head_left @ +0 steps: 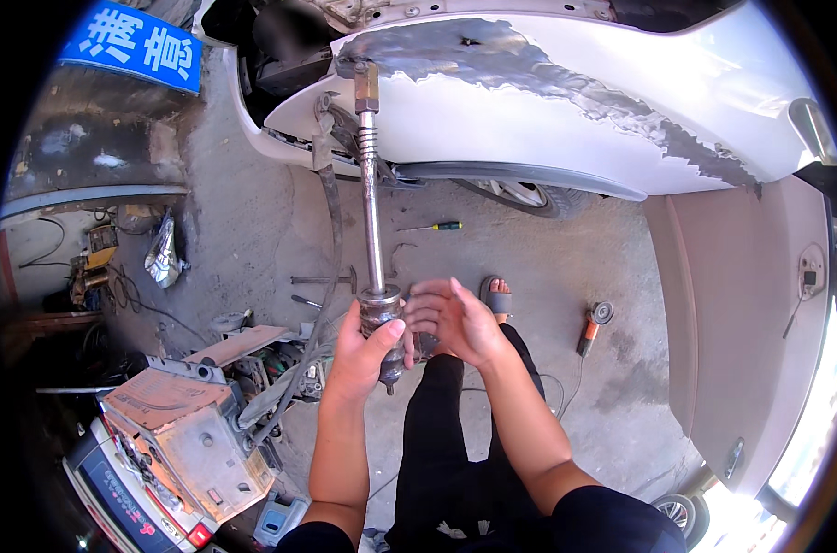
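A slide hammer dent puller [372, 212] extends from near my hands up to the white car fender [529, 138]. Its brass-coloured head meets the left part of the bare, ground-down metal patch, and a spring sits on the rod just below that head. My left hand [359, 358] wraps round the dark cylindrical grip at the near end, thumb across the front. My right hand [465, 323] is beside the grip on the right, fingers stretched out and slightly blurred, holding nothing. Some fingertips lie behind the tool.
A thick cable [333, 221] hangs left of the rod from a clamp at the fender edge. On the floor lie a screwdriver [446, 226], a hammer [349, 281] and an angle grinder [592, 330]. A box-shaped machine [193, 442] stands lower left; an open car door [741, 341] is right.
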Tool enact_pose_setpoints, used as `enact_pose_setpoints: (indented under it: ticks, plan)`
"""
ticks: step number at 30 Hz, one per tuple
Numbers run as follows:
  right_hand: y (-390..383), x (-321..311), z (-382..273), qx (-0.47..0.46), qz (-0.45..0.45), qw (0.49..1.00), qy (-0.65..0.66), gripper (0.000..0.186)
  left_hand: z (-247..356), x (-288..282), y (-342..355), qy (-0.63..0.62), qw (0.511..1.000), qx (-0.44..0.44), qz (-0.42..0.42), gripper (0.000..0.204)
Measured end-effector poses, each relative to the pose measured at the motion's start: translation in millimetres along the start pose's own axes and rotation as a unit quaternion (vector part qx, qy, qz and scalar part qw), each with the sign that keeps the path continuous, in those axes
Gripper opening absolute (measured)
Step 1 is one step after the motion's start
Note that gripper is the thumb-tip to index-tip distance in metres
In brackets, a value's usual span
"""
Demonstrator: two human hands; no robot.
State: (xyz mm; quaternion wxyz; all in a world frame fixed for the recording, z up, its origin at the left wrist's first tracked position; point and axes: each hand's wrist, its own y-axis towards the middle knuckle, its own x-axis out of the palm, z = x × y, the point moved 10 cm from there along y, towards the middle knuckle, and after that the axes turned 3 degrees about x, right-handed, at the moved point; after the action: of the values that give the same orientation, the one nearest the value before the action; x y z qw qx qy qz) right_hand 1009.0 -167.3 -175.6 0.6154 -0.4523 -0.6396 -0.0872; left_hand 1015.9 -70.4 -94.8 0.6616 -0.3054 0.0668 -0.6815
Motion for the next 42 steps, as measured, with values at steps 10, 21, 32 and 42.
enact_pose_setpoints:
  ticks: [10, 21, 32, 42]
  plan:
    - [-50, -96, 68, 0.207, 0.101, 0.966, 0.115, 0.035, 12, 16, -6, -0.047, 0.998, 0.036, 0.03, 0.08]
    - [-96, -200, 19, 0.137, 0.308, 0.942, 0.004, 0.024, 6, 5, -7, -0.037, 0.999, 0.03, 0.019, 0.072]
    - [-468, -274, 120, -0.083, 0.687, 0.721, 0.027, 0.017, 6, -10, -3, 0.061, 0.997, -0.045, 0.028, 0.026]
    - [-652, -90, 473, 0.09, 0.702, 0.691, 0.15, 0.019, 17, -17, -16, 0.14, 0.982, -0.124, -0.011, 0.02]
